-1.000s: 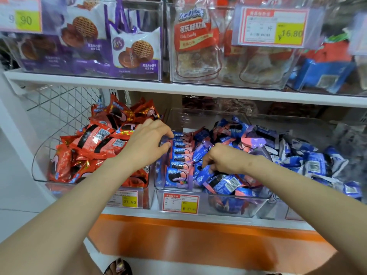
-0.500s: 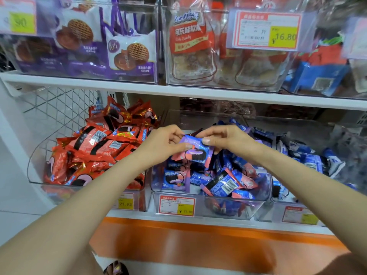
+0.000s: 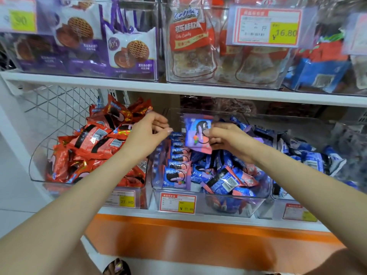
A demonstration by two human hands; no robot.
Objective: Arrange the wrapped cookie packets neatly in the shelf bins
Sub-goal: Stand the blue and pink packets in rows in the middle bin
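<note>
Head view: we are holding one blue cookie packet [image 3: 196, 133] up over the middle bin [image 3: 228, 203].

Our right hand [image 3: 228, 139] is pinching the packet by its right edge at the centre of the frame, holding it upright just above the clear bin. Our left hand [image 3: 147, 132] is hovering just left of the packet without touching it, its fingers curled in toward the thumb and gripping nothing. Below it, a row of blue packets [image 3: 176, 161] is standing on edge along the bin's left side, and a loose heap of blue packets [image 3: 224, 179] is lying across its right part. At the left of the frame, red packets [image 3: 93, 143] are lying heaped in the neighbouring bin. A price tag [image 3: 177, 203] is hanging on the middle bin's front, lower centre.
</note>
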